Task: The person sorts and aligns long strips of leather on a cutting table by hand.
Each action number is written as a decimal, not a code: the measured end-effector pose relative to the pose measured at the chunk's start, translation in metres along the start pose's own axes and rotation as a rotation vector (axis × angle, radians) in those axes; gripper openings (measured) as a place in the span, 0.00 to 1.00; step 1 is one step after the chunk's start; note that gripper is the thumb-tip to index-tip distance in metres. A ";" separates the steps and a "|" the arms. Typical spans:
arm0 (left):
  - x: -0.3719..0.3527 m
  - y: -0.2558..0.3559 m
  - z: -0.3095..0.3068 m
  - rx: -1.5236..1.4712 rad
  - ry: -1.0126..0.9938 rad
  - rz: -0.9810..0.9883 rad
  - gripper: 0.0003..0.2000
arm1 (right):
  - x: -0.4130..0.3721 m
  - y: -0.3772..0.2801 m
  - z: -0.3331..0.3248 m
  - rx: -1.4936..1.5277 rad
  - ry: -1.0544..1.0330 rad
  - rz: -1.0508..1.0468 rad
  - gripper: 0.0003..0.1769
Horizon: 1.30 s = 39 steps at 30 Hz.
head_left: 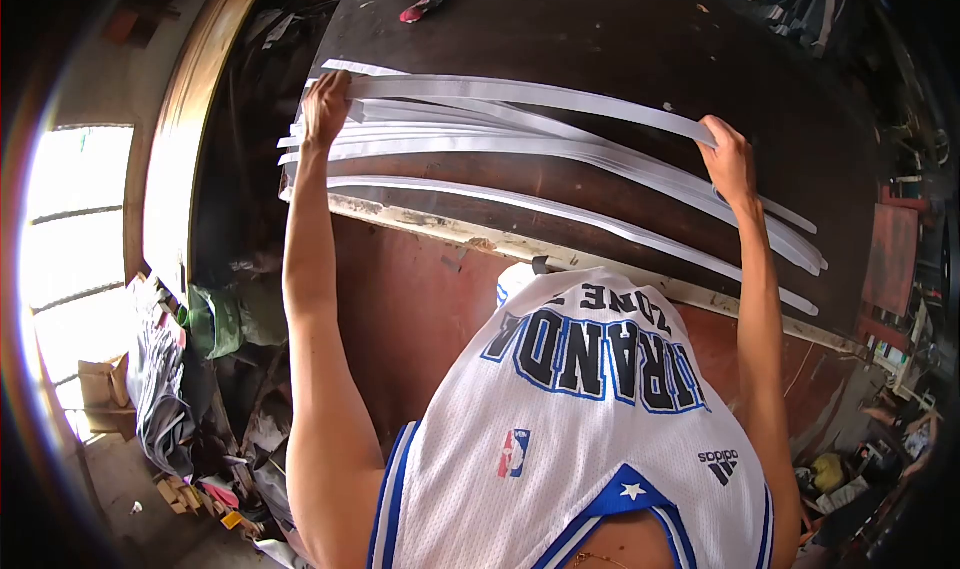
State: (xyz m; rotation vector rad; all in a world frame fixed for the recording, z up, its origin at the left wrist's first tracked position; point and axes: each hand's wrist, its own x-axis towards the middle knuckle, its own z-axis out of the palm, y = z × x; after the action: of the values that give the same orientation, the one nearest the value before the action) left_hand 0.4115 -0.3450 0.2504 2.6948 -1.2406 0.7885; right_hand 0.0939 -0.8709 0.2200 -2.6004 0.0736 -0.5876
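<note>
White strips [560, 149] on dark table [600, 29]; hands grip strip ends: left hand [325, 109], right hand [728, 159]; fingertips hidden.

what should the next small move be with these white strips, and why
Probably lower the top strip onto the fanned pile and square the ends: the right hand pinches it apart from the others, while the left hand rests at the bunched ends.

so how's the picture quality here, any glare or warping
Head view: the window at the left is blown out to white glare. Head view: the fisheye lens bends the table edge and white strips into curves, and the corners go dark. Head view: the left hand, right hand and jersey look sharp.
</note>
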 end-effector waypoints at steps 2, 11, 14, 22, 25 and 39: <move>0.000 -0.004 -0.022 0.048 0.006 0.026 0.11 | -0.004 0.000 -0.004 0.009 -0.013 -0.020 0.08; -0.037 -0.038 -0.095 0.192 -0.058 -0.087 0.15 | -0.050 0.038 -0.011 -0.040 -0.081 -0.010 0.10; -0.064 -0.066 -0.113 0.293 -0.081 -0.128 0.19 | -0.076 0.057 -0.034 -0.115 -0.088 -0.037 0.14; -0.118 -0.107 -0.120 0.363 -0.245 -0.138 0.27 | -0.126 0.100 -0.112 -0.285 -0.042 0.036 0.19; -0.145 -0.134 -0.111 0.372 -0.273 -0.099 0.27 | -0.136 0.102 -0.147 -0.336 -0.085 0.120 0.16; -0.166 -0.138 -0.093 0.362 -0.392 -0.083 0.14 | -0.213 0.101 -0.214 -0.439 -0.151 0.168 0.14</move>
State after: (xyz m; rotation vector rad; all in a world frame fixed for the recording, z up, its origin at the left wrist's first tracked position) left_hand 0.3830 -0.1123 0.2709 3.2953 -1.1291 0.5324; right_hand -0.1833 -1.0210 0.2607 -3.0109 0.4097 -0.3413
